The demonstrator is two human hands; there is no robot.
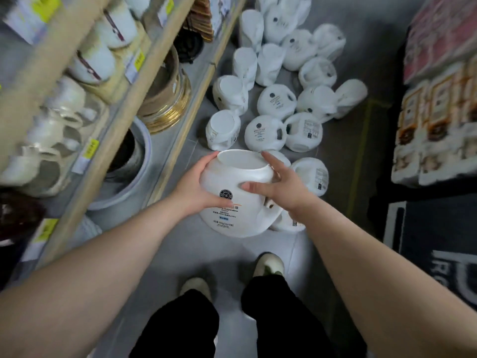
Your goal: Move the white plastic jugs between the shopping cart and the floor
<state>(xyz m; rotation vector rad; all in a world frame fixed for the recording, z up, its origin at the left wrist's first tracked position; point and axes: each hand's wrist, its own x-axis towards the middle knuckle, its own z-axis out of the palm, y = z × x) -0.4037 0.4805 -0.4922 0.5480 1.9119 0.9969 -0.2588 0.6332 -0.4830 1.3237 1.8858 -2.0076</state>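
Over on the left, pale wooden shelves point(129, 104) carry white ceramic mugs point(103, 60) and yellow price tags point(91, 149), their print too blurred to read. The left hand point(201, 187) curls round one side of a round white plastic jug point(232, 177), held above the grey floor point(201, 254) just ahead of the feet. Its label shows a dark round seal reading "DL"; the lines below are too small. The right hand point(281, 187) grips the other side, thumb across the front, forefinger along the rim, other fingers hidden. Beyond, a heap of matching white jugs point(276, 102) lies on the floor. Far right, wrapped packs point(438, 120) are cut off, and a dark mat point(426, 241) shows partial white letters.
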